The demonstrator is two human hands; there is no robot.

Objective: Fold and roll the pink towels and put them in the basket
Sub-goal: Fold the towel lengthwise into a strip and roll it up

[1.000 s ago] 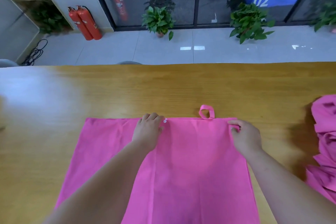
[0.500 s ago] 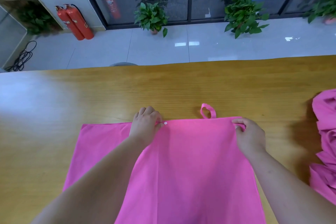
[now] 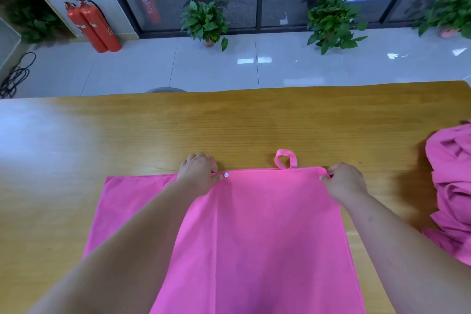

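Observation:
A pink towel (image 3: pixel 265 232) lies spread on the wooden table (image 3: pixel 229 122), with a fabric loop (image 3: pixel 285 159) and a small white snap (image 3: pixel 226 174) at its far edge. Its right part is folded over as a second layer; a single layer shows at the left (image 3: pixel 132 201). My left hand (image 3: pixel 200 173) pinches the far edge of the folded layer beside the snap. My right hand (image 3: pixel 344 182) pinches the far right corner. The basket is not in view.
A heap of more pink towels (image 3: pixel 451 186) lies at the table's right edge. Beyond the table's far edge are a tiled floor, potted plants (image 3: pixel 206 23), two red fire extinguishers (image 3: pixel 93 27) and glass doors.
Both hands stay on the towel's far edge with the same grip. The folded layer's far edge has lifted a little at the left corner. The camera has tilted slightly.

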